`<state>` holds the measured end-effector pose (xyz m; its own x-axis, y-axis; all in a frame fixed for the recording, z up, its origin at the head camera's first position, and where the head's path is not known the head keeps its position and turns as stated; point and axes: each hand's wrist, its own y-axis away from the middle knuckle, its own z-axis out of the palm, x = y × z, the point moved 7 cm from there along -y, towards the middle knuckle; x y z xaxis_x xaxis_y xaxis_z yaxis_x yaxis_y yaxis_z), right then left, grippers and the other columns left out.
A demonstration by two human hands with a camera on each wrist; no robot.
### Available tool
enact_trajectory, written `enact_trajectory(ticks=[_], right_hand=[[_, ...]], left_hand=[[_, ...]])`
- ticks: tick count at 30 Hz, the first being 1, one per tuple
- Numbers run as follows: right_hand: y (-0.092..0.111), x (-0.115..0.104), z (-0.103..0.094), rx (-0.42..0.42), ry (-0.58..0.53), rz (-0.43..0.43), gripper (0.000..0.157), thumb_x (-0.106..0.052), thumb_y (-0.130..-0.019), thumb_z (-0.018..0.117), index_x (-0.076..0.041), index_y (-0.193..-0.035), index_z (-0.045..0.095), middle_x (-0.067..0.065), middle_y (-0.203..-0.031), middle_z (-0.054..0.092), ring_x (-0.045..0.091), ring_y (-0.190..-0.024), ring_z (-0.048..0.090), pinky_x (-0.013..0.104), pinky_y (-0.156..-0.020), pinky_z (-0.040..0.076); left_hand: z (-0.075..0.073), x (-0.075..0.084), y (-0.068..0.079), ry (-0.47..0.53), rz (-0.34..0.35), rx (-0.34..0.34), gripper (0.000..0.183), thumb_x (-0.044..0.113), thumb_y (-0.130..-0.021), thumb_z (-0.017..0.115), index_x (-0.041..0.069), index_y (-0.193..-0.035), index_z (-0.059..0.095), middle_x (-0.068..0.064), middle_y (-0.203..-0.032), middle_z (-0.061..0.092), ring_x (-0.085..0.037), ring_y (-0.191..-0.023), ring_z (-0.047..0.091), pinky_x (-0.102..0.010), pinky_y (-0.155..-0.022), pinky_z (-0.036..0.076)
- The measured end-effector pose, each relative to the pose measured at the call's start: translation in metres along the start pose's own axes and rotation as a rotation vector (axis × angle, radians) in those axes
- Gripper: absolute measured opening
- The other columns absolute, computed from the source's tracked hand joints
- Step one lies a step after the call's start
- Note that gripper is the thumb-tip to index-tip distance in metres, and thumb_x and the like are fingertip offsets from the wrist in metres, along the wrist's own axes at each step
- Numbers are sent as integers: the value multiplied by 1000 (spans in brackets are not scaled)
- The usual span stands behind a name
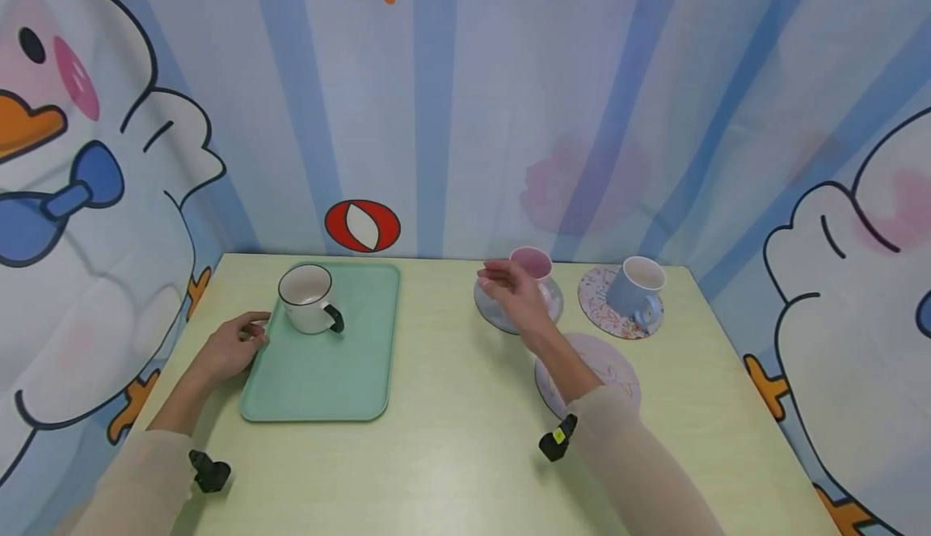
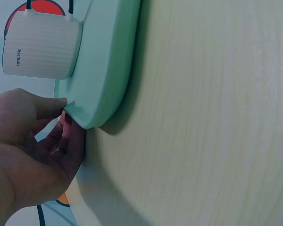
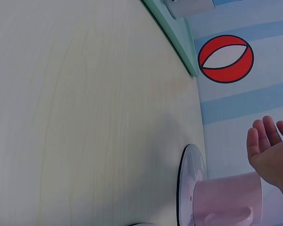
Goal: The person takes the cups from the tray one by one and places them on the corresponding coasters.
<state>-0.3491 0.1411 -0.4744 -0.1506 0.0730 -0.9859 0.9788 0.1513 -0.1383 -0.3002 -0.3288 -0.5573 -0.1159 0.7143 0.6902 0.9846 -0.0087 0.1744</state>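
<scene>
My left hand [image 1: 231, 346] pinches the left rim of a mint-green tray [image 1: 349, 378], its thumb on the edge in the left wrist view. On the tray stands a white mug [image 1: 305, 315] with a dark rim and black handle. My right hand [image 1: 518, 297] holds nothing; its fingers are relaxed just by a pink mug [image 1: 531, 261], partly covering it in the head view. In the right wrist view, the hand is beyond the mug's rim, apart from it. The pink mug stands upright on a round grey-lilac coaster [image 1: 490, 305].
A light blue mug [image 1: 629, 289] stands on a floral round coaster [image 1: 596, 297] at the back right. Under my right forearm lies a pale pink round coaster [image 1: 600, 362]. Behind the pale wooden table [image 1: 444, 447] hangs a striped curtain [image 1: 465, 116] with cartoon ducks.
</scene>
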Motion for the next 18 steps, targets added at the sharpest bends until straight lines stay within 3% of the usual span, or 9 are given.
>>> enact_trajectory(ticks=[4,10,18], right_hand=[[-1,-2,6,-7,15,-14,41,-8,-101,71,6,-139,60,25,-134,66,34,-124,62,25,-100,50],[-2,-3,14,-10,85,-53,41,-7,-101,72,5,-138,62,22,-132,69,32,-123,64,23,-98,50],[-2,-2,28,-58,35,-55,43,-4,-101,69,9,-140,57,29,-136,64,36,-124,61,28,-102,49]], left_hand=[[0,1,1,-1,1,2,51,13,-110,52,-8,-155,40,-30,-129,55,-44,-114,56,-48,-85,49],[-1,2,2,-4,12,4,51,13,-110,52,-8,-155,41,-29,-128,55,-44,-113,56,-47,-84,49],[-1,4,4,-3,11,5,50,13,-110,52,-8,-154,41,-29,-126,56,-42,-110,57,-45,-82,48]])
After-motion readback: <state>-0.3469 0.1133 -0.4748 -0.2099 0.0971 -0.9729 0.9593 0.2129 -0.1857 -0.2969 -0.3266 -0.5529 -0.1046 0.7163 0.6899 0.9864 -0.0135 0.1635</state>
